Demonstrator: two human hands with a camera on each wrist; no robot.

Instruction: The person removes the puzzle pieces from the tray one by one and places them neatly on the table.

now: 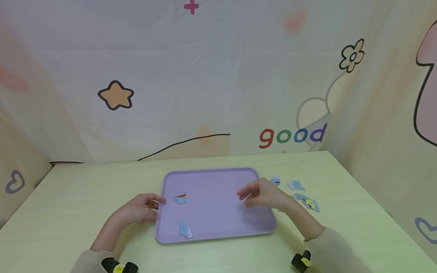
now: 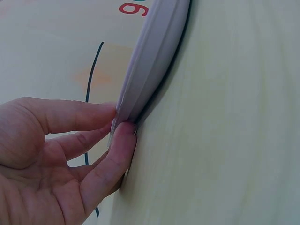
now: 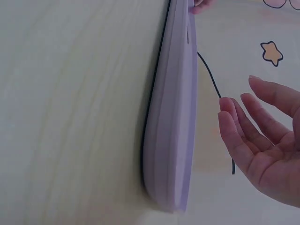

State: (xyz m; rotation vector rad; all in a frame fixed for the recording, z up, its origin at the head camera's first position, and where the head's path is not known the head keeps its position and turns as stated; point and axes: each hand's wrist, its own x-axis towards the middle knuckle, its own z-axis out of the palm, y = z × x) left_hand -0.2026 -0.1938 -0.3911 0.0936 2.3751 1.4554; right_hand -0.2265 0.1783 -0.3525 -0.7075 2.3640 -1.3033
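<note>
A lilac tray (image 1: 218, 204) lies on the table. My left hand (image 1: 141, 207) pinches its left edge; in the left wrist view the fingers (image 2: 105, 159) meet the rim and the side wall beneath. Over the right part of the tray hovers my right hand (image 1: 261, 194), its fingers loosely bent and holding nothing, as the right wrist view confirms. On the tray's left part lie two irregular picture pieces, like jigsaw pieces: a blue one with a red edge (image 1: 180, 199) and a blue-white one (image 1: 185, 230).
Right of the tray, partly behind my right wrist, lie more pieces: a blue one (image 1: 296, 185), a small blue-white one (image 1: 275, 181) and a yellow-blue patch (image 1: 308, 203). Printed cloth (image 1: 191, 94) stands behind the pale wood-grain table (image 1: 355, 220) and at both sides.
</note>
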